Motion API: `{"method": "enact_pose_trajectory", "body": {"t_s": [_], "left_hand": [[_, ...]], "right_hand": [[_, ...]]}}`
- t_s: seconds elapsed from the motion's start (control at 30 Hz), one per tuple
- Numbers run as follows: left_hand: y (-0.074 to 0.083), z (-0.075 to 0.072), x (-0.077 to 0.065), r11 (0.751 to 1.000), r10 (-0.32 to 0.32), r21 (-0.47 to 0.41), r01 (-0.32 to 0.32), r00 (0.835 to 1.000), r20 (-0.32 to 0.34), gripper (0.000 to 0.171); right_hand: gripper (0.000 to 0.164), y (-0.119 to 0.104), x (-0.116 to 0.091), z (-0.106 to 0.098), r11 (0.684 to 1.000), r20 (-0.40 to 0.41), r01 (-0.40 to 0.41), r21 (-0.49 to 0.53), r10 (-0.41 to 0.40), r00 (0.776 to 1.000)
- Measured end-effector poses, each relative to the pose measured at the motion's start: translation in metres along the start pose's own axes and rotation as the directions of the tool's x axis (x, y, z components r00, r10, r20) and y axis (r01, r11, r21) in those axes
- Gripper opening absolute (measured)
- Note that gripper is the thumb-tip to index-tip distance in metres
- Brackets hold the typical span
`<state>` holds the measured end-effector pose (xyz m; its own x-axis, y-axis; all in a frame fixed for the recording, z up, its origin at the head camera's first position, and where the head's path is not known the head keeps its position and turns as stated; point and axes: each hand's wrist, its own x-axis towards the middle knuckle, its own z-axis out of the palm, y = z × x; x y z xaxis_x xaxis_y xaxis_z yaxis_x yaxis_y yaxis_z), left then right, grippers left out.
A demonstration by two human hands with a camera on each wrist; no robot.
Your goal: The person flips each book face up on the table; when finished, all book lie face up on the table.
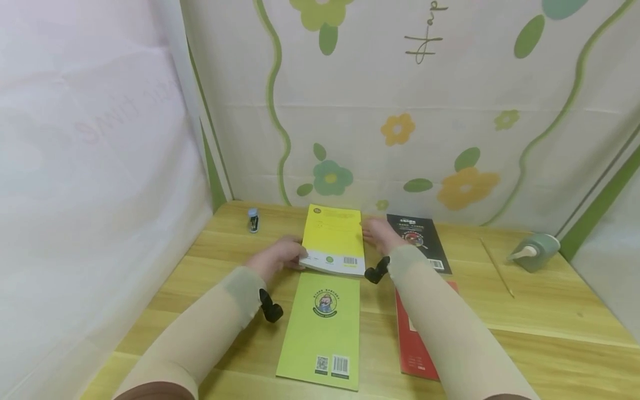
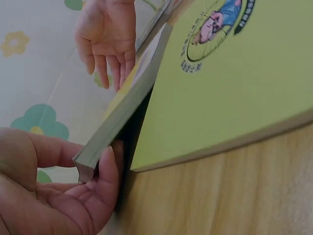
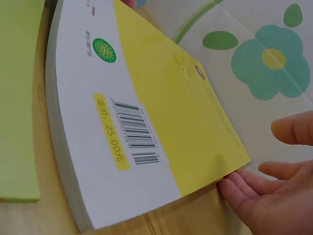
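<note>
A yellow-and-white book [image 1: 334, 233] lies back cover up at the rear of the table, its near-left part raised a little off the wood in the left wrist view. My left hand [image 1: 281, 256] pinches that book's near-left corner, thumb above and fingers beneath. At the book's far-right edge is my right hand [image 1: 381, 234], fingers loosely extended with the fingertips right at the edge in the right wrist view. Just in front of it lies a lime-green book [image 1: 320, 328] with a cartoon figure and barcodes on its cover.
A black book [image 1: 430, 244] and a red book [image 1: 415, 350] lie to the right, partly hidden by the right arm. Farther right are a thin stick [image 1: 497, 268] and a nozzled bottle [image 1: 537, 250] on its side. A small blue-capped vial [image 1: 253, 220] stands back left, before the fabric wall [image 1: 350, 111].
</note>
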<state>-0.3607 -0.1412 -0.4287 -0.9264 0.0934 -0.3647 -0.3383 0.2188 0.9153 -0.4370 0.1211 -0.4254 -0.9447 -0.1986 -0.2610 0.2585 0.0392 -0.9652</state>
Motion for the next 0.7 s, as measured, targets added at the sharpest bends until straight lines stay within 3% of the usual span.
{"method": "enact_pose_trajectory", "body": {"t_s": [0.3,0.53,0.7], "left_hand": [[-0.006,-0.001,0.004,0.996,-0.02,-0.091,0.022,1.0,0.021,0.067],[-0.008,-0.007,0.008,0.987,0.024,-0.16,-0.017,0.999,0.039,0.068],[-0.009,-0.011,0.009,0.981,0.043,-0.194,-0.032,0.998,0.052,0.068]], "right_hand": [[0.063,0.003,0.012,-0.007,0.997,0.065,0.056,0.059,-0.06,0.996],[0.055,0.002,0.018,-0.012,0.984,0.082,0.101,0.145,-0.114,0.99],[0.06,0.002,0.021,-0.013,0.978,0.071,0.099,0.185,-0.114,0.991]]}}
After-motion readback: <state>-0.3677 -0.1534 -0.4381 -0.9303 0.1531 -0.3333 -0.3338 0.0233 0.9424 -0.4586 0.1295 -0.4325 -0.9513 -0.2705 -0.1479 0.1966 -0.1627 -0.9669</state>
